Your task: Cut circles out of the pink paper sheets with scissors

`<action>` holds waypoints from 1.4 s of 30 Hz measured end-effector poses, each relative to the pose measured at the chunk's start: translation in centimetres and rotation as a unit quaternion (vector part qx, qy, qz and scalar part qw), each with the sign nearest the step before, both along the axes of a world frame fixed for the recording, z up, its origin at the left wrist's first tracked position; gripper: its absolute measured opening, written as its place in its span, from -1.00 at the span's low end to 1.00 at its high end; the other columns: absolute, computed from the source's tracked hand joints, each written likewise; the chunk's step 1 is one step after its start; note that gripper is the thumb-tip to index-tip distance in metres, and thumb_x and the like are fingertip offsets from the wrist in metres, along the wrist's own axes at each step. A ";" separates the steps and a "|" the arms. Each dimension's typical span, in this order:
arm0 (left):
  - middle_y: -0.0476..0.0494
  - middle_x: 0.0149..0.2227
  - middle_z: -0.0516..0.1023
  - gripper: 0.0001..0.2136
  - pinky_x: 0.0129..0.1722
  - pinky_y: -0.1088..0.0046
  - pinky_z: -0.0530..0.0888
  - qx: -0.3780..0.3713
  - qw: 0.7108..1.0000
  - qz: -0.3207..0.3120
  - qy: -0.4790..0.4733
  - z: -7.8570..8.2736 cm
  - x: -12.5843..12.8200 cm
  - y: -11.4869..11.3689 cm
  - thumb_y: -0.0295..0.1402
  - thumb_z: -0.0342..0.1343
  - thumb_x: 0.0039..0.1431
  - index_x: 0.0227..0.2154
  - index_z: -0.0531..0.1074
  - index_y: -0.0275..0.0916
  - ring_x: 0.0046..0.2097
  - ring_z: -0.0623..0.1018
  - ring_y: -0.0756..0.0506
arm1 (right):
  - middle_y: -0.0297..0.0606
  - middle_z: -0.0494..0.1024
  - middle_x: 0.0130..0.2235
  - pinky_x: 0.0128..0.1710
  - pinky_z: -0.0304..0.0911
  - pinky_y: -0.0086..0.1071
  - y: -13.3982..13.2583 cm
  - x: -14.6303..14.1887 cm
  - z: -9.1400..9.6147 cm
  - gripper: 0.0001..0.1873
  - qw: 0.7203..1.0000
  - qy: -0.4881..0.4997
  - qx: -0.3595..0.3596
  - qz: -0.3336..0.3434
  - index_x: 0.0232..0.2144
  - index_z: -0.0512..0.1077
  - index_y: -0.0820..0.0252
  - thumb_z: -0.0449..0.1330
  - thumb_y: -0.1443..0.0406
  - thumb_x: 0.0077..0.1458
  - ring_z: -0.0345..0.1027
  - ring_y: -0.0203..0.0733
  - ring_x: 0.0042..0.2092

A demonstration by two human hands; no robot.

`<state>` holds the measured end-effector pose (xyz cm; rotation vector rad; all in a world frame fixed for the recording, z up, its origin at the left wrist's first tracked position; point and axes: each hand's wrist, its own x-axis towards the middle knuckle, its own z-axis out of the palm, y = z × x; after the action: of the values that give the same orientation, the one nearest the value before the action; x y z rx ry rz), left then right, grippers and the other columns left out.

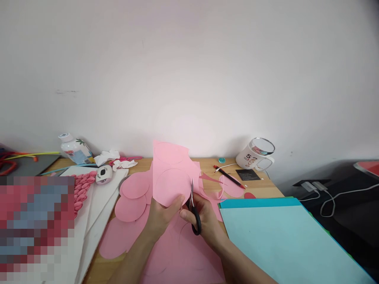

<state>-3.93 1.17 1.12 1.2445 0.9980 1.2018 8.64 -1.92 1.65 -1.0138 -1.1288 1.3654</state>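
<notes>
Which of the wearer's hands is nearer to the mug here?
Right. The right hand, holding the scissors, is in front of the mug and to its left; the left hand, holding the pink sheet, is farther left.

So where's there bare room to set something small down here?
The blue paper, right of the right hand, has the widest bare top. A small patch of table shows between the black card, red scrap and that paper. It's crowded left of the left hand: pink circles, white sheets, tissues and a bottle.
</notes>
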 end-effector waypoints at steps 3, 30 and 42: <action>-0.05 -0.50 0.51 -0.89 -0.39 0.45 0.47 0.001 1.000 -0.003 -0.001 0.0 0.0 0.0 -0.32 0.18 -0.02 -0.47 0.44 -0.26 -0.40 0.50 -0.07 | -0.49 0.07 -0.58 -0.54 -0.20 -0.45 0.0 0.0 -0.2 -0.52 1.000 0.008 0.001 0.004 -0.59 0.19 0.18 0.39 0.06 -0.25 -0.16 -0.37 -0.52; -0.16 -0.24 0.53 -0.64 -0.25 0.36 0.49 0.007 1.000 0.025 0.001 -1.0 -0.2 0.3 -0.33 0.21 -0.03 -0.13 0.41 -0.27 -0.18 0.51 -0.15 | -0.50 0.06 -0.59 -0.56 -0.20 -0.45 0.1 0.1 -0.9 -0.53 1.000 0.001 -0.002 0.000 -0.60 0.13 0.17 0.38 0.14 -0.20 -0.16 -0.38 -0.52; -0.19 -0.20 0.55 -0.60 -0.18 0.32 0.50 0.008 0.999 0.027 -0.028 -1.0 -0.1 0.4 -0.34 0.22 -0.04 -0.08 0.40 -0.29 -0.14 0.52 -0.17 | -0.47 0.14 -0.59 -0.55 -0.12 -0.45 0.1 0.1 -1.0 -0.57 1.000 -0.013 -0.018 -0.003 -0.57 0.21 0.18 0.37 0.10 -0.23 -0.06 -0.36 -0.52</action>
<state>-3.99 1.53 0.09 1.1975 0.9872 1.2822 8.74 -1.77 0.63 -1.0631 -1.1215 1.3762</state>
